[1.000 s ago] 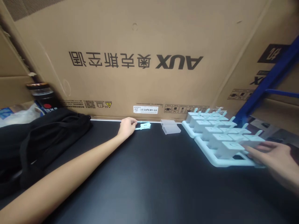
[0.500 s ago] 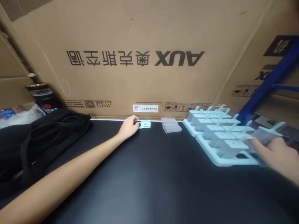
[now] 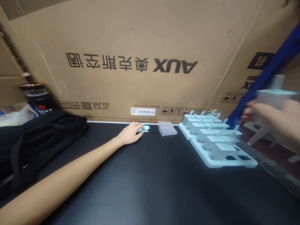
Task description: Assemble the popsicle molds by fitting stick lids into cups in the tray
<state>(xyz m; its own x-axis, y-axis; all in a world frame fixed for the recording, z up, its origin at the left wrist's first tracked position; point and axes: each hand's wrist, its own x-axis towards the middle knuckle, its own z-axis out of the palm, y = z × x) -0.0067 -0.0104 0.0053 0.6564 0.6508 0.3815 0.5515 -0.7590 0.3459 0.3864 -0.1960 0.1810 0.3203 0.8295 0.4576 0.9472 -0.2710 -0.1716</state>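
Fingers (image 3: 247, 113) of the right hand (image 3: 264, 117) closed around a frosted, box-shaped plastic mould (image 3: 269, 100) with a pale-blue lid (image 3: 278, 92) and upright stick handle (image 3: 278, 82), all motion-blurred, holds it raised, well apart from the smooth black surface (image 3: 164, 187). On that surface, at left, a soft black fabric bag (image 3: 47, 143); at right, a pale-blue plastic rack (image 3: 208, 161) with similar lidded moulds (image 3: 215, 143) in rows. Farther off, bends the fingers (image 3: 141, 126) of the left hand (image 3: 129, 133) over small, pale-blue plastic pieces (image 3: 146, 127); cannot tell whether pinching them. Near these, to the right, a translucent plastic case (image 3: 167, 128). Behind, a large brown cardboard box (image 3: 131, 87) with upside-down black print (image 3: 175, 65).
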